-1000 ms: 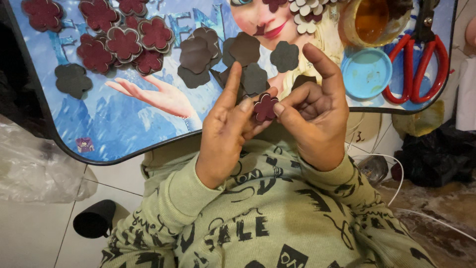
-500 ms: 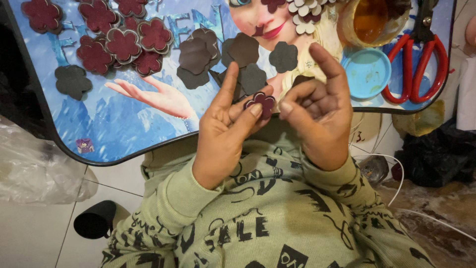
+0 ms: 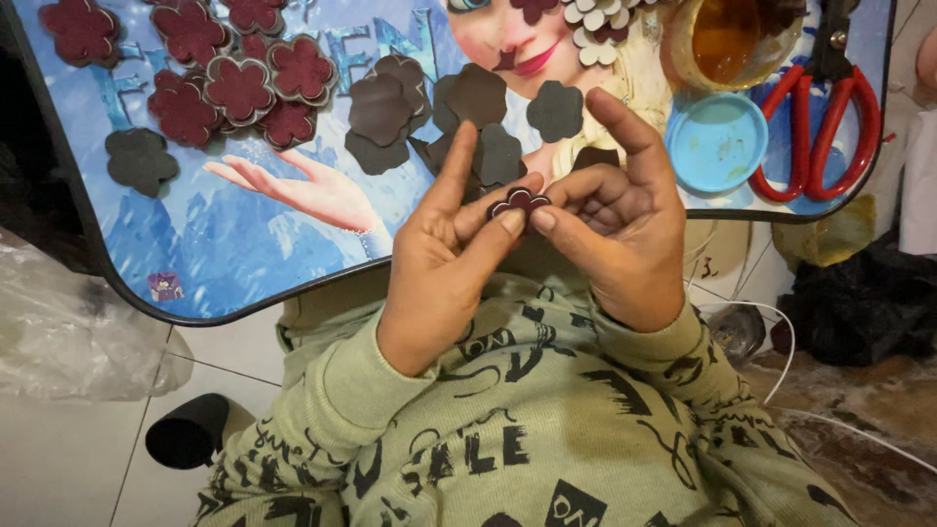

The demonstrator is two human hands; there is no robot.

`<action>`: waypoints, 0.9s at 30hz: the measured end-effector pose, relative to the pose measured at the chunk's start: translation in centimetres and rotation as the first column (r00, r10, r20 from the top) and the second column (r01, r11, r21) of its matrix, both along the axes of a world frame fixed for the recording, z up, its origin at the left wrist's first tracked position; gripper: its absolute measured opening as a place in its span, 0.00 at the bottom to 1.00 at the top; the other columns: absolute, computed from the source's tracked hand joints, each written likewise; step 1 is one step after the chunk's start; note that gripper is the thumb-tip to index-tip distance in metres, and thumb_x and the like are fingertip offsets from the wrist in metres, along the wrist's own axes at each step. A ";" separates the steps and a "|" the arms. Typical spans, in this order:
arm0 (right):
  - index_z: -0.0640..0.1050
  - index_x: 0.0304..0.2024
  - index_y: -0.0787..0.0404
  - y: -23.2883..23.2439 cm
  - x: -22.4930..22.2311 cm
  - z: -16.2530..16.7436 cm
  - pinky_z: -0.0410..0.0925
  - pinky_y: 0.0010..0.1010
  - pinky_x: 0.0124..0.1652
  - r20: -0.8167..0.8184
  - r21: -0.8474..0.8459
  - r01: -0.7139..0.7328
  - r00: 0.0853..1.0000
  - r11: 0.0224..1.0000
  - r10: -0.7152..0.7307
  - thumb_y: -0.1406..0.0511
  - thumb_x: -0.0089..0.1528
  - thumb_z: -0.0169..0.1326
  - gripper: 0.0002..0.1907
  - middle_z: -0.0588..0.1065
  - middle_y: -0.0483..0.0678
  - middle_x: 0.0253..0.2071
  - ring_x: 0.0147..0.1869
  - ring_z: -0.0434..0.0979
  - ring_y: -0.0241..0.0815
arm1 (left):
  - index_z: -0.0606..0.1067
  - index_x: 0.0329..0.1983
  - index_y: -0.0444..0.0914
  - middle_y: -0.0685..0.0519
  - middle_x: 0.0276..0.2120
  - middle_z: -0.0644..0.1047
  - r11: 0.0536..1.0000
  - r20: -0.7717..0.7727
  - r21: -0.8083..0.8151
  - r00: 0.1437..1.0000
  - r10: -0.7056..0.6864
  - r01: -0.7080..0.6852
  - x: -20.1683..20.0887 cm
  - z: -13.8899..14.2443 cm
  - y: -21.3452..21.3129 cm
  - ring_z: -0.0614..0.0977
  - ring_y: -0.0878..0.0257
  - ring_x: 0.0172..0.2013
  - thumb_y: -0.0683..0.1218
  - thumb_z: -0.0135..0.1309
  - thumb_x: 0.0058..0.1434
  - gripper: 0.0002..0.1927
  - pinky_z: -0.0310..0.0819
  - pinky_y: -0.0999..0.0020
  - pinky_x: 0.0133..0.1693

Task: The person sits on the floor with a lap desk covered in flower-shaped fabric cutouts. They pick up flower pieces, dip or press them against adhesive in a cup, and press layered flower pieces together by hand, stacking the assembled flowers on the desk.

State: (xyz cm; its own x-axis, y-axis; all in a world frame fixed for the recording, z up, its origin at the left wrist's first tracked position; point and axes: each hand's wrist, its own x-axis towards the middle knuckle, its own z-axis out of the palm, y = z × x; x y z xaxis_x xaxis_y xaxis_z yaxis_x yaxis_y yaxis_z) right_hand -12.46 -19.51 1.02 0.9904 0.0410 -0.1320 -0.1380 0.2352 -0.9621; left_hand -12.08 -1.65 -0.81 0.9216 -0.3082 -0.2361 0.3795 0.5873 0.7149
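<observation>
A small flower-shaped piece (image 3: 518, 202), maroon with a pale edge, is pinched between the fingertips of both hands just in front of the lap table's near edge. My left hand (image 3: 444, 263) grips it with thumb and middle finger, index finger raised. My right hand (image 3: 615, 229) holds its other side with the thumb, index finger pointing up. Dark brown flower cut-outs (image 3: 475, 98) lie on the table right behind the hands. Finished maroon flowers (image 3: 234, 83) are grouped at the table's far left.
The blue picture-printed lap table (image 3: 224, 263) also carries a blue lid (image 3: 717, 141), a jar of amber glue (image 3: 727, 39), red-handled scissors (image 3: 830, 117) and white flower pieces (image 3: 600, 20). A clear plastic bag (image 3: 68, 322) lies left on the floor, a black bag (image 3: 869, 303) right.
The flower piece went from lying flat between the hands to being pinched edge-up at the fingertips. Both hands stayed in the same place.
</observation>
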 end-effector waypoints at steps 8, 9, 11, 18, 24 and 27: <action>0.52 0.81 0.64 -0.8 0.1 0.3 0.69 0.17 0.41 0.008 -0.059 -0.027 1.000 0.998 0.027 0.78 0.67 0.58 0.44 0.78 0.49 0.37 0.39 0.76 0.30 | 0.40 0.83 0.38 0.47 0.41 0.81 0.985 0.038 0.173 0.999 0.011 -0.017 0.5 1.5 0.5 0.85 0.66 0.42 0.33 0.56 0.66 0.50 0.79 0.76 0.45; 0.53 0.82 0.64 -0.9 0.1 0.3 0.69 0.18 0.40 -0.008 -0.060 -0.024 1.000 0.998 0.024 0.77 0.68 0.57 0.43 0.78 0.49 0.37 0.37 0.75 0.30 | 0.40 0.83 0.38 0.47 0.41 0.81 0.983 0.032 0.183 0.999 0.006 -0.011 0.6 1.5 0.5 0.85 0.66 0.42 0.33 0.56 0.66 0.50 0.79 0.76 0.44; 0.52 0.81 0.63 -1.0 0.0 0.3 0.70 0.19 0.40 -0.012 -0.012 0.000 1.000 1.000 0.000 0.76 0.69 0.54 0.42 0.78 0.51 0.38 0.37 0.76 0.31 | 0.40 0.82 0.38 0.47 0.40 0.81 0.979 0.019 0.202 1.000 -0.003 -0.001 0.7 1.6 0.6 0.85 0.67 0.40 0.32 0.56 0.65 0.50 0.79 0.77 0.42; 0.50 0.82 0.63 -1.6 -0.5 0.5 0.71 0.23 0.42 -0.003 -0.003 -0.037 0.999 0.999 0.037 0.78 0.70 0.51 0.41 0.78 0.53 0.37 0.36 0.75 0.34 | 0.40 0.83 0.38 0.46 0.39 0.81 0.972 0.030 0.236 0.999 -0.014 0.007 0.8 1.7 0.5 0.84 0.68 0.38 0.32 0.57 0.65 0.51 0.77 0.78 0.39; 0.50 0.81 0.63 -1.4 -0.5 0.3 0.71 0.24 0.41 -0.024 0.027 -0.032 0.999 0.999 0.032 0.78 0.69 0.51 0.42 0.78 0.54 0.37 0.36 0.76 0.35 | 0.39 0.82 0.38 0.47 0.40 0.82 0.966 0.014 0.258 0.999 -0.031 0.026 0.8 1.9 0.5 0.84 0.68 0.38 0.33 0.57 0.64 0.51 0.78 0.78 0.40; 0.50 0.82 0.63 -1.4 -0.4 0.2 0.72 0.24 0.42 -0.008 0.020 -0.037 0.999 0.999 0.037 0.78 0.69 0.51 0.42 0.78 0.54 0.38 0.37 0.76 0.35 | 0.39 0.83 0.38 0.46 0.40 0.82 0.966 0.020 0.257 0.999 -0.036 0.030 0.8 1.9 0.5 0.84 0.68 0.39 0.34 0.57 0.65 0.51 0.79 0.77 0.43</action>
State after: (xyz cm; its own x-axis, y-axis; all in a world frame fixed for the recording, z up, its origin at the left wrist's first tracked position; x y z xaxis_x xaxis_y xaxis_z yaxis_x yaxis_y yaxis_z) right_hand -12.87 -20.92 1.26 0.9870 0.0801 -0.1395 -0.1553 0.2488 -0.9560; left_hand -11.30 -1.13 1.08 0.9185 -0.2703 -0.2887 0.3760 0.3704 0.8494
